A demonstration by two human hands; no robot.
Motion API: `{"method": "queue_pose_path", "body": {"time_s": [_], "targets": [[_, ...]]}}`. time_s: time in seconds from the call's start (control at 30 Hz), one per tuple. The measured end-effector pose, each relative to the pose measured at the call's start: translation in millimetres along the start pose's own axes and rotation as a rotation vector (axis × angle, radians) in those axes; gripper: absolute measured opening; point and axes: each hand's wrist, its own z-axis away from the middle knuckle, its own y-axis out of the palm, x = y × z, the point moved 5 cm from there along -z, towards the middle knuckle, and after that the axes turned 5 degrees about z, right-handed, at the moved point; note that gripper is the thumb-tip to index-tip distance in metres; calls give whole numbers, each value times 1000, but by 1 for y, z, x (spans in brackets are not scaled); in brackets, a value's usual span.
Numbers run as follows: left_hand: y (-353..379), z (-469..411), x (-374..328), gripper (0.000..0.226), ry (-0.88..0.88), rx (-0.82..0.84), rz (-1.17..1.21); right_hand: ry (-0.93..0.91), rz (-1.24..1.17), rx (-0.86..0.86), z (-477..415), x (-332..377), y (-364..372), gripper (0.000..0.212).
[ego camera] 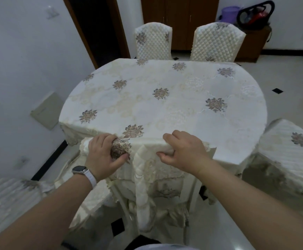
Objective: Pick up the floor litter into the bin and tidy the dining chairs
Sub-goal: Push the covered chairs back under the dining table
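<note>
The left hand (103, 154) and right hand (185, 150) are curled over the top rail of the near dining chair (147, 170), and its cover is gripped by both. The rail's long axis is laid left to right against the near edge of the cloth-covered counter (165, 109), which the chair faces. Two far chairs (153, 42) (217, 42) are set at the opposite edge, and a side chair (287, 147) at the right. A watch (80, 170) is worn on the left wrist.

The tablecloth (165, 109) was smooth cream cloth with a faint sheen and embroidered flowers; the near chair cover (147, 170) was like cloth, rumpled; the far chair covers (153, 42) were quilted and puffy; the floor (282, 82) was glossy tile; the cabinet (179, 15) was dark wood.
</note>
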Motion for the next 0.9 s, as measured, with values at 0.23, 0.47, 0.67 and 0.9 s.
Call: {"method": "queue_pose_path", "body": {"time_s": [0.23,0.47,0.67,0.9], "targets": [[2,4,5,59,-51,-14,48,14,30,-34,13,18,1,37],[7,-16,24,57,68,-41,94,61,105,-49,1,22,10,38],[17,-39,47,58,186,61,168,138,221,-50,-9,23,18,37],[19,-51,76,58,307,102,272,209,320,-73,-8,55,31,38]]}}
